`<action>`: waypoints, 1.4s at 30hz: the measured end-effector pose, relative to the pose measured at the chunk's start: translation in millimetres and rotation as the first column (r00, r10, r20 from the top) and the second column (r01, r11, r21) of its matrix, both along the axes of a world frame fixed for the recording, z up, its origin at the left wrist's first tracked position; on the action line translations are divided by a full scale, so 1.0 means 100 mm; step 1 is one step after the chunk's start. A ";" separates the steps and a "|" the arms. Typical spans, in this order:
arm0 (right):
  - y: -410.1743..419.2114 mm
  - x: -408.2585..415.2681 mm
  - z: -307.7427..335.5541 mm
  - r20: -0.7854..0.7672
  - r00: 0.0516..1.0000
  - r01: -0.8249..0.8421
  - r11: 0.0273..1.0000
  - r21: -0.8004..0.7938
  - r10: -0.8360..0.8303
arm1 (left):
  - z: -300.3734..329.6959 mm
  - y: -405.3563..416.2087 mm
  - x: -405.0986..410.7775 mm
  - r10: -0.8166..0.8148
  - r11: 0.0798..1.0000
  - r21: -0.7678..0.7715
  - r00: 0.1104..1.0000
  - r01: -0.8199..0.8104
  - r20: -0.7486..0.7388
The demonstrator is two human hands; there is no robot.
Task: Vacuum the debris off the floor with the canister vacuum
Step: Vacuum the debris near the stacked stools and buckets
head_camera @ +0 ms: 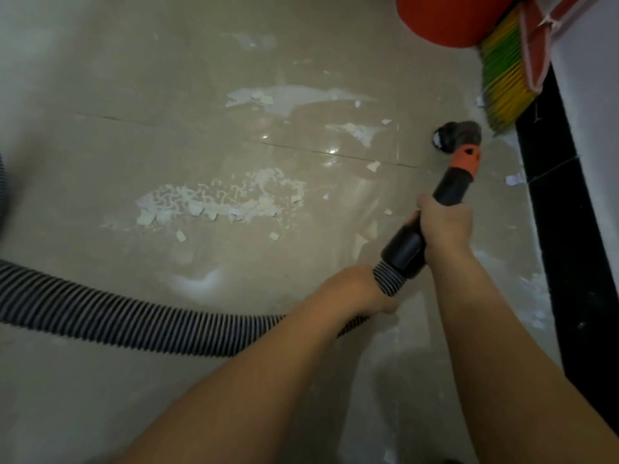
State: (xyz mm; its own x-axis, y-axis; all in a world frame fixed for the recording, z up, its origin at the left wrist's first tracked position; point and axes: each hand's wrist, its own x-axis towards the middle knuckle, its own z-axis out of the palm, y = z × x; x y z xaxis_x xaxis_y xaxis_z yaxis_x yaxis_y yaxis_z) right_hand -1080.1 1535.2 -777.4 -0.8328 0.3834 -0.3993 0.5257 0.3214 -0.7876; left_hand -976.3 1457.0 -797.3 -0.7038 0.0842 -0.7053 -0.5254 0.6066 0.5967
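Note:
My right hand (443, 226) grips the black vacuum wand (450, 187), which has an orange collar and a grey round nozzle (460, 135) pressed near the floor by the wall. My left hand (360, 289) holds the ribbed grey hose (100, 316) just behind the wand's black cuff. The hose runs off the left edge. White flaky debris (214, 200) lies in patches across the beige tiled floor (100, 95), with more white debris farther off and single chips near the nozzle. The canister itself is out of view.
A black skirting board (569, 229) runs along the white wall on the right. A broom with green and yellow bristles (502, 75) leans there, next to a red bucket (445, 18) at the top. Loose white chips lie along the skirting.

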 end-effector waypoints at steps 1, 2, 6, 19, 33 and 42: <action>-0.06 0.05 0.00 0.011 0.999 -0.039 0.999 -0.029 0.040 | 0.01 -0.02 0.09 0.026 1.000 -0.003 1.000 -0.026 0.009; -0.16 0.13 0.02 0.019 0.996 -0.091 0.994 -0.063 0.092 | 0.02 -0.06 0.22 0.075 0.997 -0.003 0.997 -0.075 0.011; -0.59 0.44 0.12 0.048 0.879 -0.464 0.873 -0.147 0.475 | 0.04 -0.16 0.69 0.251 0.967 -0.034 0.968 -0.251 -0.008; -0.18 0.56 0.17 0.056 0.955 -0.279 0.949 -0.149 0.290 | 0.11 -0.13 0.61 0.008 1.000 0.027 1.000 -0.009 0.027; -0.44 1.16 -0.14 0.025 1.000 -0.010 0.984 -0.176 0.015 | 0.13 -0.69 0.87 -0.277 0.949 -0.080 0.930 0.303 0.240; -0.55 0.73 -0.04 0.004 1.000 -0.023 0.954 -0.299 0.026 | 0.32 -0.78 0.70 -0.112 0.989 -0.096 0.992 0.117 0.056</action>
State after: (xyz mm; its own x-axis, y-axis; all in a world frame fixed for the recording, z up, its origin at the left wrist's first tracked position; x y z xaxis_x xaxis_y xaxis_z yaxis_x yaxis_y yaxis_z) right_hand -1007.5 1480.7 -781.8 -0.8368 0.2251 -0.4990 0.5270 0.0846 -0.8456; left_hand -906.3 1378.8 -765.1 -0.6573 0.0902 -0.7482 -0.4768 0.7191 0.5056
